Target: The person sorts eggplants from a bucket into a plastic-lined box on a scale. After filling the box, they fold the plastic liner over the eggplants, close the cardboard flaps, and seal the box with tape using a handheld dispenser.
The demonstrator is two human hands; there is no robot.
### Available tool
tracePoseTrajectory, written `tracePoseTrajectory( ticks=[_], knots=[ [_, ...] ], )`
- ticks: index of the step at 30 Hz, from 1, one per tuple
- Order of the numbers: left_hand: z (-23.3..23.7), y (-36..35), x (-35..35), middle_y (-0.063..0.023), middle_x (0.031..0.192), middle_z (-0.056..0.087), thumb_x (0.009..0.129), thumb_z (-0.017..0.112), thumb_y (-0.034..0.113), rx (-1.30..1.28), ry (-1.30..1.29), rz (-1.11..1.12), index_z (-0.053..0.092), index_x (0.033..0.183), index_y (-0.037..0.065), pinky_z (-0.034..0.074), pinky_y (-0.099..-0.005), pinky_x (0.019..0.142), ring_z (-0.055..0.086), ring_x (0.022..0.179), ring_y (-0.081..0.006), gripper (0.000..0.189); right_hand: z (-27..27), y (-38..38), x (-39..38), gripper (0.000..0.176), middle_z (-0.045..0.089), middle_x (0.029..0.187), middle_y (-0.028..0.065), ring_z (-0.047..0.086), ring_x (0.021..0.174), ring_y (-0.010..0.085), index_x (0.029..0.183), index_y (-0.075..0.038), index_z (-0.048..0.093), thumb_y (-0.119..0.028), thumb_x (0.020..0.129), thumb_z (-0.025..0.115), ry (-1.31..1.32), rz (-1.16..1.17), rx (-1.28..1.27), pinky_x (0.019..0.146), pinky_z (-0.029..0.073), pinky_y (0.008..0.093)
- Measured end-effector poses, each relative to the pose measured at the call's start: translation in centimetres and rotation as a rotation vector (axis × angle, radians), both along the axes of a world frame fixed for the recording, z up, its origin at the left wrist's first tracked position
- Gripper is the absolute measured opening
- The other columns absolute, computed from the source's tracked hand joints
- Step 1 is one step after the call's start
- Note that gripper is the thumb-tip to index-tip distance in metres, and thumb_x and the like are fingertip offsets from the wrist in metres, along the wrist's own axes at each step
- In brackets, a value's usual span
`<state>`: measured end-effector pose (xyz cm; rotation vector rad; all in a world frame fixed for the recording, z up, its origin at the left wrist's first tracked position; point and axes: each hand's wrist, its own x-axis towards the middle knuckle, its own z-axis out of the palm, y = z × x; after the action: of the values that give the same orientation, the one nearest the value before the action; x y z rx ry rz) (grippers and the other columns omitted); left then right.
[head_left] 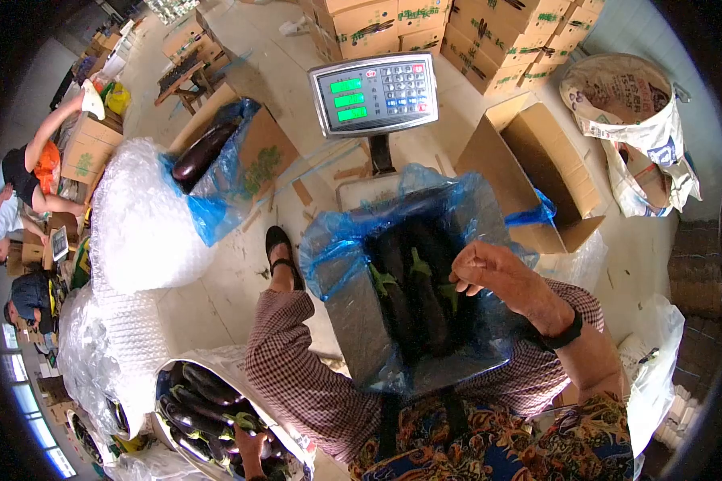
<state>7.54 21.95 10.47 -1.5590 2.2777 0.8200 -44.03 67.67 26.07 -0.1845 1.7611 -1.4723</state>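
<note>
floor (217,314): pale, glossy | right wall (640,30): bluish, plain | windows (37,410): bright, lower left

Blue plastic liner (329,256); dark purple, seemingly near-black eggplants (425,297); brown cartons (529,176); maroon-and-white checked trousers (297,345).

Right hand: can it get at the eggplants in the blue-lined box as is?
Likely yes: right hand is over the eggplants, blue liner looks spread open, and nothing seems to cover the green stem ends.
</note>
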Motion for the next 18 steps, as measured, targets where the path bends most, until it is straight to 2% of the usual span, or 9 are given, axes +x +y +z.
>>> tracePoseTrajectory(
  ticks=[3, 4, 5, 6, 8, 14, 16, 17, 18],
  knots=[
    [-1.5, -0.4, 1.7, -0.017, 0.115, 0.059, 0.045, 0.075, 0.006, 0.063, 0.171, 0.023, 0.038, 0.135, 0.0, 0.047, -0.0396, 0.094, 0.057, 0.105, -0.034, 0.097, -1.6, 0.3, -0.5, 0.025, 0.064, 0.093, 0.0054, 0.063, 0.084, 0.0148, 0.102, -0.005, 0.058, -0.029, 0.094, 0.06, -0.038, 0.001, -0.023, 0.074, 0.052, 0.029],
    [-1.2, -0.6, 1.2, -0.0182, 0.114, 0.06, 0.046, 0.075, 0.006, 0.011, 0.014, -0.068, 0.039, 0.135, 0.0, 0.047, -0.0389, 0.094, 0.057, 0.105, -0.0342, 0.097, -2.3, 0.6, -0.2, 0.025, 0.063, 0.09, 0.0045, 0.062, 0.081, 0.0147, 0.102, -0.006, 0.058, -0.029, 0.093, 0.061, -0.069, -0.013, -0.057, 0.072, 0.051, 0.0285],
    [-6.4, -4.2, 6.7, -0.0195, 0.115, 0.06, 0.047, 0.075, 0.005, -0.025, -0.084, -0.21, 0.038, 0.135, -0.001, 0.046, -0.0389, 0.094, 0.058, 0.104, -0.0346, 0.096, -1.9, 0.2, -0.3, 0.027, 0.063, 0.089, 0.0043, 0.062, 0.081, 0.0148, 0.1, -0.006, 0.059, -0.032, 0.092, 0.061, -0.017, 0.013, 0.002, 0.072, 0.051, 0.0291],
    [-2.6, -1.7, 2.3, -0.0208, 0.116, 0.06, 0.048, 0.074, 0.004, 0.017, -0.061, -0.021, 0.038, 0.135, -0.002, 0.046, -0.0399, 0.094, 0.058, 0.104, -0.0358, 0.094, -2.1, 0.1, -0.3, 0.027, 0.063, 0.089, 0.0043, 0.062, 0.081, 0.0148, 0.1, -0.006, 0.059, -0.032, 0.092, 0.061, -0.047, 0.007, 0.016, 0.072, 0.051, 0.0291],
    [-2.1, -1.6, 1.2, -0.022, 0.117, 0.06, 0.049, 0.076, 0.003, 0.019, -0.054, 0.015, 0.038, 0.134, -0.004, 0.046, -0.0404, 0.095, 0.058, 0.106, -0.0369, 0.094, -2.3, 0.0, -0.8, 0.027, 0.062, 0.094, 0.005, 0.061, 0.086, 0.0149, 0.102, -0.005, 0.06, -0.031, 0.093, 0.061, 0.011, 0.074, 0.11, 0.076, 0.052, 0.031],
    [-1.4, -0.6, -1.0, -0.0281, 0.127, 0.054, 0.054, 0.083, 0.01, -0.069, -0.276, -0.048, 0.035, 0.139, -0.006, 0.042, -0.04, 0.101, 0.053, 0.118, -0.0395, 0.099, -4.9, -1.5, -1.5, 0.027, 0.064, 0.096, 0.0053, 0.06, 0.091, 0.0135, 0.099, -0.002, 0.062, -0.028, 0.091, 0.063, 0.087, 0.144, 0.204, 0.076, 0.05, 0.0311],
    [-1.1, -0.7, -1.5, -0.0327, 0.136, 0.044, 0.058, 0.084, 0.015, 0.038, -0.259, -0.086, 0.027, 0.142, -0.011, 0.037, -0.0385, 0.107, 0.046, 0.127, -0.0416, 0.105, -7.1, -2.5, -1.7, 0.028, 0.066, 0.098, 0.0089, 0.061, 0.092, 0.0151, 0.101, -0.001, 0.063, -0.027, 0.09, 0.065, 0.304, 0.281, 0.3, 0.077, 0.05, 0.0313],
    [-0.7, -0.2, -2.1, -0.033, 0.137, 0.043, 0.059, 0.084, 0.016, 0.003, -0.305, -0.077, 0.027, 0.142, -0.011, 0.037, -0.0385, 0.107, 0.045, 0.127, -0.0414, 0.105, -7.6, -3.2, -1.7, 0.031, 0.067, 0.099, 0.0155, 0.063, 0.094, 0.0242, 0.102, 0.001, 0.063, -0.026, 0.087, 0.066, 0.337, 0.309, 0.371, 0.08, 0.049, 0.0355],
    [-0.3, 0.2, -2.6, -0.0334, 0.138, 0.042, 0.059, 0.084, 0.018, -0.033, -0.352, -0.069, 0.026, 0.142, -0.011, 0.037, -0.0384, 0.108, 0.045, 0.128, -0.0413, 0.105, -8.0, -4.0, -1.7, 0.031, 0.067, 0.099, 0.0155, 0.063, 0.094, 0.0242, 0.102, 0.001, 0.063, -0.026, 0.087, 0.066, 0.33, 0.307, 0.37, 0.08, 0.049, 0.0355]
  ],
)
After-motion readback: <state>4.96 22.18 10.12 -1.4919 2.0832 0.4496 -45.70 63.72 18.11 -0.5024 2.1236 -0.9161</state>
